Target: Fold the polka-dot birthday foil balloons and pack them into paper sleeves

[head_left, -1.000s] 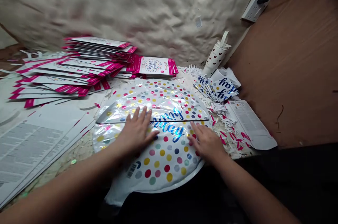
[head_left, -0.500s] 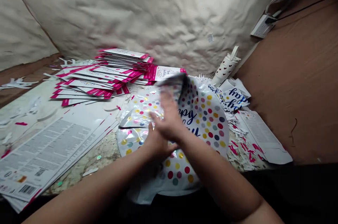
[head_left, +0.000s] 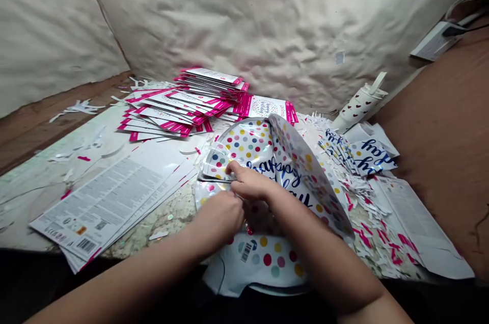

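Foil balloon point(head_left: 252, 143) folded over between our hands

Our right hand point(head_left: 248, 184) pinches its slick, dotted fold; our left hand point(head_left: 217, 222) curls against it, grip unclear; pink-edged cards point(head_left: 210, 95) lie stacked beyond the balloon.

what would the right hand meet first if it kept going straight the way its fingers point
The right hand would first meet the folded flap of the dotted foil balloon, just ahead of its fingertips. They may already touch it; depth is hard to judge here.
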The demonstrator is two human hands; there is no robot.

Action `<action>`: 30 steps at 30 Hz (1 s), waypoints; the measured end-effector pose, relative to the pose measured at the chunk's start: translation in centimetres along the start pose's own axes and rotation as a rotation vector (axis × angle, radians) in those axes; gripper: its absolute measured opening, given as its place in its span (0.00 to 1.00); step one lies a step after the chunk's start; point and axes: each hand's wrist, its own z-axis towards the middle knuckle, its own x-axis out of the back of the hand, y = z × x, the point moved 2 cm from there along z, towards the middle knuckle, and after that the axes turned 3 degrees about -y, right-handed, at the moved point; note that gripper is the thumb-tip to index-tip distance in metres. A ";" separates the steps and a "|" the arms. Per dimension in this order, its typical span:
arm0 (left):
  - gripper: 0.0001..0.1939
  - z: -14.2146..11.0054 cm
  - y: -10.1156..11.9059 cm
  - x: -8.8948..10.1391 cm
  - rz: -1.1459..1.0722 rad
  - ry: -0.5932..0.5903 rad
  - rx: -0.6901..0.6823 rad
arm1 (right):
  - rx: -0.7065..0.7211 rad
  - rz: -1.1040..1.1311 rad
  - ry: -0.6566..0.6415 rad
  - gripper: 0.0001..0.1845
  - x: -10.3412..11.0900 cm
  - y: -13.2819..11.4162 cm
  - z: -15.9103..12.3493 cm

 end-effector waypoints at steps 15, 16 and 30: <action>0.24 1.1 -5.4 0.0 0.243 -0.210 -0.024 | -0.567 -0.103 0.636 0.28 6.6 12.3 -4.8; 0.24 1.4 -5.5 0.4 0.268 -0.234 -0.057 | -0.534 -0.126 0.643 0.28 6.4 11.6 -4.7; 0.19 0.3 -2.6 0.2 0.124 0.007 -0.229 | -0.125 -0.377 0.488 0.12 0.1 2.9 -0.7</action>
